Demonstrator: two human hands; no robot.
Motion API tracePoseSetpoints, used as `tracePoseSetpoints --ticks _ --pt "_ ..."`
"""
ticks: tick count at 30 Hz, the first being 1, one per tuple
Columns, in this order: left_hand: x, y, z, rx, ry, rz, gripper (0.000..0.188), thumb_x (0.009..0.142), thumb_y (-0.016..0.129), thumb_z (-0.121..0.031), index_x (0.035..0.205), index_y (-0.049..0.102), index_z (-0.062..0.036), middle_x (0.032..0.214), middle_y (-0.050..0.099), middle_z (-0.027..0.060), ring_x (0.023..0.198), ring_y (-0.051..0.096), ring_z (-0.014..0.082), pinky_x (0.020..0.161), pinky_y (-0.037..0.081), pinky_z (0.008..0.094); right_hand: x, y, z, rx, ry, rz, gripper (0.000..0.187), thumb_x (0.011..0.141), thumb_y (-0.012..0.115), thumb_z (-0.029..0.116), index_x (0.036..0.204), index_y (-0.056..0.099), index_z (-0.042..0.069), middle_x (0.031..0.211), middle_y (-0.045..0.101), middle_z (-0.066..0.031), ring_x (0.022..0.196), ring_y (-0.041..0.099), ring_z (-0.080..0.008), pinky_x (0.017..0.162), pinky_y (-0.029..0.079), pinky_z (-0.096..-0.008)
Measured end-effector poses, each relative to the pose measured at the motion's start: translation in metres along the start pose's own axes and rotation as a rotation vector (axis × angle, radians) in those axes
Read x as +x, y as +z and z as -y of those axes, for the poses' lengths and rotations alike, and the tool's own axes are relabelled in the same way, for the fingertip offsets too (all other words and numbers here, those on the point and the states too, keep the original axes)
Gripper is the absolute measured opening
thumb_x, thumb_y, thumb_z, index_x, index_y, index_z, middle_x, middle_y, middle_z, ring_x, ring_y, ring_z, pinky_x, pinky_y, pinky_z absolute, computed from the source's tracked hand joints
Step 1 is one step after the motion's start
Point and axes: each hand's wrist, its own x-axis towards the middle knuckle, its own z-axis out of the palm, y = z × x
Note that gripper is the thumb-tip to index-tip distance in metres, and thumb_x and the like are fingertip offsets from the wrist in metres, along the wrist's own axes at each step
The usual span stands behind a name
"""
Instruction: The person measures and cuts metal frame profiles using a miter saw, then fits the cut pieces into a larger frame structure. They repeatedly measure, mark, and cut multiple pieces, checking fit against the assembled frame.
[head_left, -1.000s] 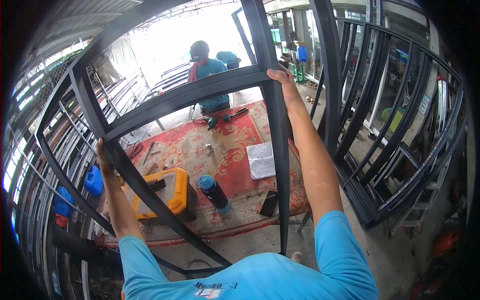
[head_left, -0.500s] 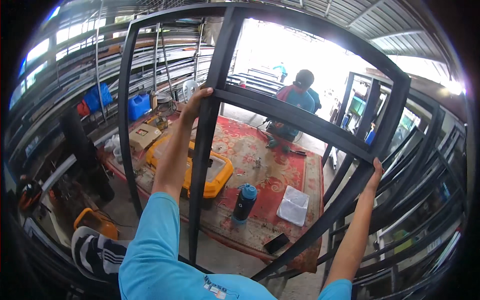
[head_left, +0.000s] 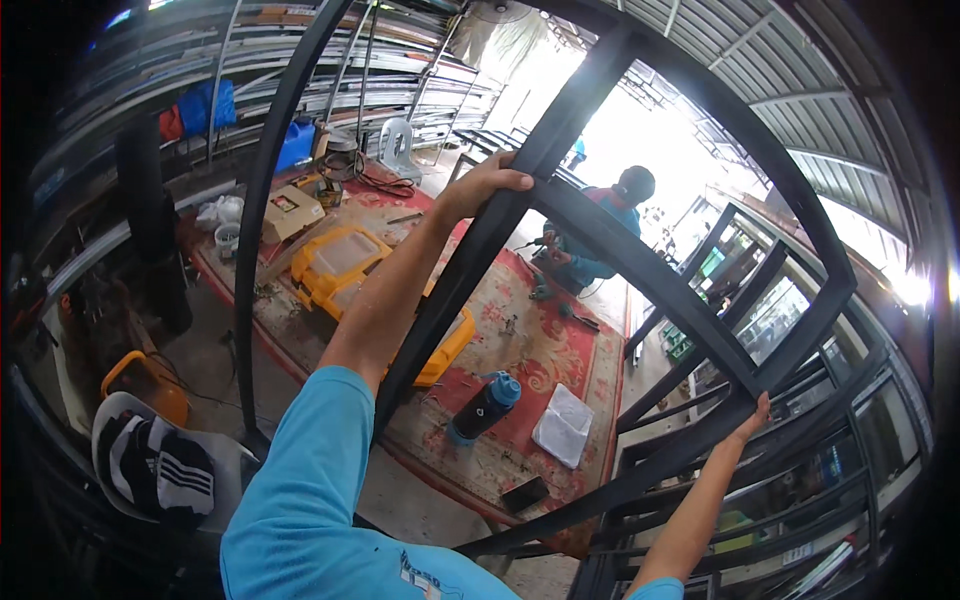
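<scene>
A large black door-like frame (head_left: pixel 650 272) stands upright but tilted in front of me, its right side lower. My left hand (head_left: pixel 490 186) is closed around the middle upright, just where the crossbar joins it, thumb showing on the near side. Lower down, my right hand (head_left: pixel 750 420) grips the right upright near the other end of that crossbar; most of its fingers are hidden behind the bar. Through the frame I see a table (head_left: pixel 415 480) covered with a red patterned rug.
On the table are a yellow case (head_left: pixel 340 262), a dark bottle with a blue cap (head_left: pixel 484 408), a white pad (head_left: pixel 564 425), a black phone (head_left: pixel 525 494) and a cardboard box (head_left: pixel 291 212). Another person (head_left: pixel 600 225) works beyond it. More black frames (head_left: pixel 800 480) stand at right; a chair (head_left: pixel 225 470) sits lower left.
The black frame has tilted clockwise, its right side dropping. My left hand has moved right and slightly up with it, my right hand down. Both keep their hold.
</scene>
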Motion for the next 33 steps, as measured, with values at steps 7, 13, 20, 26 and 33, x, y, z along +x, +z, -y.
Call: tracePoseSetpoints --ticks 7,13,20,26,33 --pt "0.007 -0.007 0.014 -0.048 0.019 0.062 0.065 0.073 0.075 -0.028 0.127 0.053 0.0001 0.105 0.063 0.0069 0.087 0.061 0.0135 0.078 0.05 0.0238 -0.014 0.013 0.006 -0.138 -0.033 -0.093 0.066 0.079 0.068 0.048 0.125 0.057 0.001 0.119 0.06 -0.0104 0.104 0.057 -0.0266 0.091 0.045 -0.039" --pt "0.012 -0.005 0.018 -0.077 0.022 0.08 0.056 0.074 0.076 -0.026 0.12 0.058 -0.0001 0.096 0.064 0.0076 0.082 0.063 0.0147 0.075 0.051 0.027 -0.004 0.001 0.016 -0.103 -0.06 -0.051 0.067 0.08 0.067 0.048 0.125 0.056 0.0 0.122 0.059 -0.0123 0.107 0.056 -0.0289 0.096 0.041 -0.0407" --pt "0.001 0.001 0.002 -0.05 0.01 0.035 0.066 0.068 0.078 -0.027 0.12 0.053 0.0057 0.095 0.063 0.0106 0.079 0.063 0.0164 0.07 0.053 0.0263 -0.002 -0.003 0.016 -0.194 -0.05 0.008 0.069 0.079 0.065 0.054 0.124 0.056 0.002 0.118 0.06 -0.0115 0.108 0.055 -0.0269 0.095 0.04 -0.0397" --pt "0.002 -0.008 0.0 -0.032 -0.038 0.053 0.069 0.067 0.077 -0.029 0.122 0.053 0.0062 0.097 0.063 0.0124 0.08 0.063 0.0178 0.073 0.053 0.028 -0.015 0.02 0.014 -0.196 -0.02 0.006 0.069 0.078 0.066 0.057 0.121 0.058 0.004 0.115 0.061 -0.0098 0.107 0.055 -0.0253 0.093 0.039 -0.039" --pt "0.001 -0.004 0.002 -0.042 -0.03 0.061 0.072 0.068 0.076 -0.032 0.124 0.052 0.0059 0.101 0.063 0.0122 0.084 0.063 0.0174 0.075 0.052 0.0264 -0.019 0.016 0.015 -0.225 -0.043 -0.044 0.07 0.076 0.069 0.056 0.122 0.057 0.004 0.116 0.061 -0.0096 0.105 0.054 -0.0258 0.092 0.039 -0.0401"
